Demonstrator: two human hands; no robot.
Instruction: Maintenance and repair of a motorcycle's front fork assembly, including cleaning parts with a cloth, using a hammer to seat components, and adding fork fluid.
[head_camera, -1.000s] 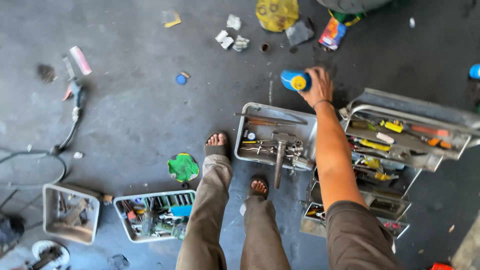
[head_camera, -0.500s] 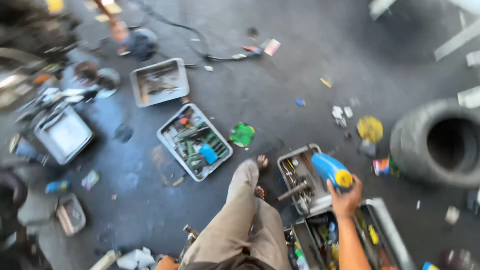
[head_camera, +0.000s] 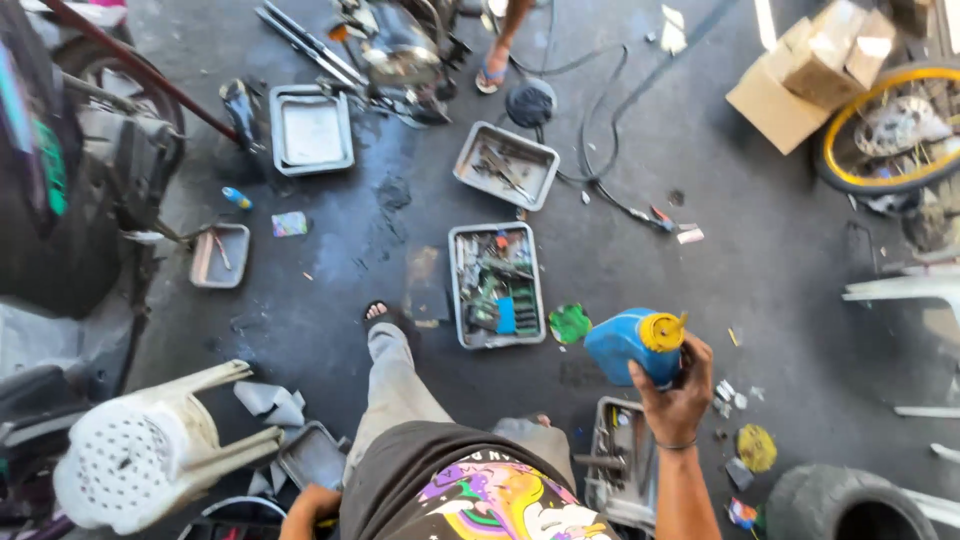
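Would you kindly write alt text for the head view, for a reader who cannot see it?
Seen from above, the right hand holds a blue bottle with a yellow cap over a dark workshop floor. The left hand is low at the frame's edge. Metal trays of tools, a fallen white stool and a tyre lie around.
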